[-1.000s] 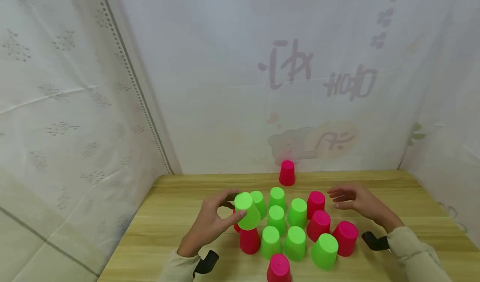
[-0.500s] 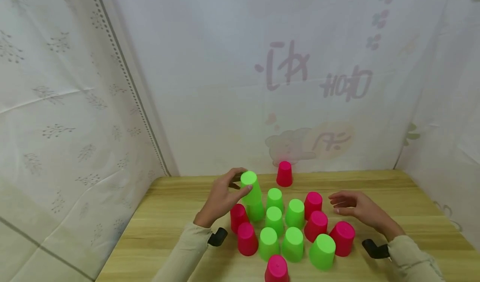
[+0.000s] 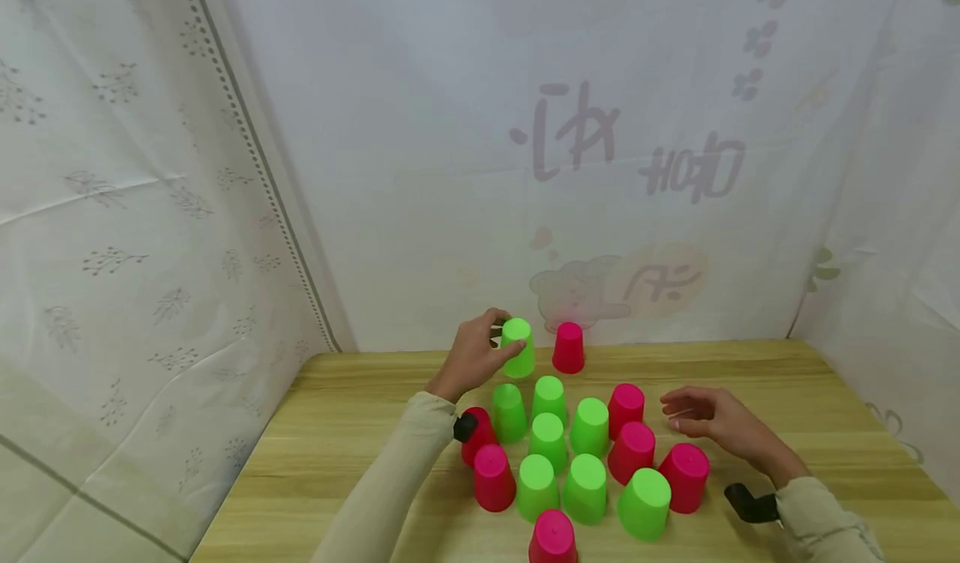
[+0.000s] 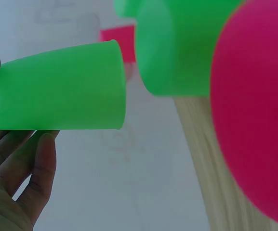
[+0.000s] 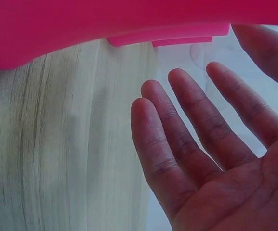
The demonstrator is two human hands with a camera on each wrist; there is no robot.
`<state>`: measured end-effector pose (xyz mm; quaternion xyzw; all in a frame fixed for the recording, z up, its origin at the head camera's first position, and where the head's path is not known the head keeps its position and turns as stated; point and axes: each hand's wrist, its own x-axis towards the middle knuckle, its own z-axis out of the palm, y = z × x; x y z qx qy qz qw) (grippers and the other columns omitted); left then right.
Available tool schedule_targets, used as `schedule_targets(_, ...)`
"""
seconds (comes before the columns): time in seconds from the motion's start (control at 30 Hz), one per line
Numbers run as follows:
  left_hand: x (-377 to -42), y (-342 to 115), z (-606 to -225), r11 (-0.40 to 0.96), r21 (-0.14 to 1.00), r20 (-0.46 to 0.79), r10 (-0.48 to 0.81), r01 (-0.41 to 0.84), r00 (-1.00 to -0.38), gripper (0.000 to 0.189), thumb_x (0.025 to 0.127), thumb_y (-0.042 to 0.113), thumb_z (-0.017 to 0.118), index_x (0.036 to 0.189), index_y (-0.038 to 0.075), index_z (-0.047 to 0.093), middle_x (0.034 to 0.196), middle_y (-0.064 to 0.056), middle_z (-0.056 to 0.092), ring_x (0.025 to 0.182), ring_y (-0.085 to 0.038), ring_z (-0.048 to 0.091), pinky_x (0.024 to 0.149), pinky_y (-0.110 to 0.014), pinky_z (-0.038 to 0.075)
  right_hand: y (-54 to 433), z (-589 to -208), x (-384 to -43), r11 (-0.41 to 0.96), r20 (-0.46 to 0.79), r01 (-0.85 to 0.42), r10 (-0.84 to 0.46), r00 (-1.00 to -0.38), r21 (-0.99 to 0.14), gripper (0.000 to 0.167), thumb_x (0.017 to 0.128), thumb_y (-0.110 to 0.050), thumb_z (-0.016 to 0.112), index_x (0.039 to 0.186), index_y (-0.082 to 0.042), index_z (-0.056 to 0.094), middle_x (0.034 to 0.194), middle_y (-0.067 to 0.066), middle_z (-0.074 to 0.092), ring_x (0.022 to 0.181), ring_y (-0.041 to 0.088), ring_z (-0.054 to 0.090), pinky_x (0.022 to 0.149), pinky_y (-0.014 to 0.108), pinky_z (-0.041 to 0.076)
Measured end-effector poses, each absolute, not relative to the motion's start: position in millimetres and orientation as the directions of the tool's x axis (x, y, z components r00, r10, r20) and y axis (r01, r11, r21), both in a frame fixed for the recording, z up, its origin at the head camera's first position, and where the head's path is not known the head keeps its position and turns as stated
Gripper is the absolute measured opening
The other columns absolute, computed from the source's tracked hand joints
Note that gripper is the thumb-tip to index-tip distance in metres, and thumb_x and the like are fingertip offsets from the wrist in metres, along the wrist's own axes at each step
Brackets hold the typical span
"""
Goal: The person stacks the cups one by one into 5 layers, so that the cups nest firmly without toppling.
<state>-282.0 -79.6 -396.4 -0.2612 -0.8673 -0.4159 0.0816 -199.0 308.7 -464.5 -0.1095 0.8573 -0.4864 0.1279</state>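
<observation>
My left hand (image 3: 476,355) grips an upside-down green cup (image 3: 518,348) near its closed end, thumb on one side and fingers on the other. In the left wrist view that green cup (image 4: 57,89) shows its full side, with fingertips along its lower edge. It is at the far side of the group, left of a lone pink cup (image 3: 569,348). Another green cup (image 3: 509,413) stands nearer, below it in the head view. My right hand (image 3: 716,420) holds nothing, its fingers loosely bent, right of a pink cup (image 3: 626,409). The right wrist view shows the bare palm (image 5: 240,197).
Several upside-down green and pink cups stand close together on the wooden table (image 3: 360,413). A pink cup (image 3: 553,538) is at the front and two more pink cups, one of them here (image 3: 495,478), stand at the left. A patterned cloth (image 3: 420,171) hangs behind.
My left hand has carried the green cup away from me, from above the left pink cups past the rear green cup toward the lone pink cup. My right hand has barely moved.
</observation>
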Motion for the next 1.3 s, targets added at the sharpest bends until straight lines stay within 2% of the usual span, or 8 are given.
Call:
schedule_targets(0.33, -315.6, -68.9, -407.8, 0.560, 0.716, 0.210, 0.397, 0.417, -0.893, 0.037, 0.092, 0.022, 0.073, 0.121, 0.002, 0.060, 0.121, -0.016, 0.069, 0.116, -0.034, 0.068, 0.099, -0.043, 0.056, 305.8, -468.1, -200.9, 0.506, -0.105, -0.075, -0.319, -0.942, -0.859, 0.049, 0.096, -0.021, 0.068, 0.135, 0.006, 0.054, 0.127, 0.027, 0.064, 0.113, 0.035, 0.066, 0.082, 0.033, 0.061)
schedule_targets(0.7, -332.2, -63.1, -418.4, 0.669, 0.688, 0.045, 0.348, 0.282, -0.936, 0.037, 0.089, 0.020, 0.076, 0.118, 0.002, 0.062, 0.123, -0.018, 0.068, 0.118, -0.033, 0.064, 0.097, -0.043, 0.056, 307.5, -473.4, -201.0, 0.485, -0.106, -0.069, -0.324, -0.940, -0.872, 0.048, 0.096, -0.019, 0.067, 0.134, 0.006, 0.054, 0.126, 0.027, 0.064, 0.112, 0.032, 0.066, 0.081, 0.030, 0.060)
schedule_targets(0.97, -337.9, -58.7, -418.7, 0.659, 0.734, -0.080, 0.324, 0.164, -0.943, 0.039, 0.088, 0.010, 0.076, 0.121, -0.001, 0.058, 0.131, -0.024, 0.063, 0.094, -0.033, 0.074, 0.079, -0.034, 0.062, 306.4, -477.6, -203.2, 0.484, -0.120, -0.056, -0.325, -0.938, -0.873, 0.048, 0.095, -0.020, 0.068, 0.133, 0.006, 0.055, 0.124, 0.027, 0.065, 0.110, 0.031, 0.066, 0.081, 0.035, 0.061)
schedule_targets(1.2, -344.4, -54.4, -419.0, 0.667, 0.743, -0.199, 0.303, 0.059, -0.932, 0.040, 0.089, 0.006, 0.075, 0.123, -0.002, 0.055, 0.138, -0.025, 0.056, 0.098, -0.033, 0.074, 0.085, -0.040, 0.062, 302.0, -478.2, -203.9, 0.478, -0.119, -0.057, -0.330, -0.936, -0.877, 0.048, 0.094, -0.019, 0.069, 0.132, 0.008, 0.055, 0.124, 0.029, 0.064, 0.109, 0.032, 0.066, 0.082, 0.038, 0.062)
schedule_targets(1.3, -344.9, -53.2, -417.1, 0.683, 0.728, -0.210, 0.304, 0.059, -0.929, 0.043, 0.088, 0.005, 0.075, 0.125, -0.003, 0.055, 0.140, -0.025, 0.055, 0.097, -0.032, 0.075, 0.084, -0.037, 0.062, 301.2, -478.7, -203.8, 0.475, -0.117, -0.056, -0.327, -0.938, -0.878, 0.047, 0.094, -0.018, 0.069, 0.131, 0.007, 0.055, 0.123, 0.028, 0.065, 0.109, 0.031, 0.066, 0.082, 0.039, 0.062)
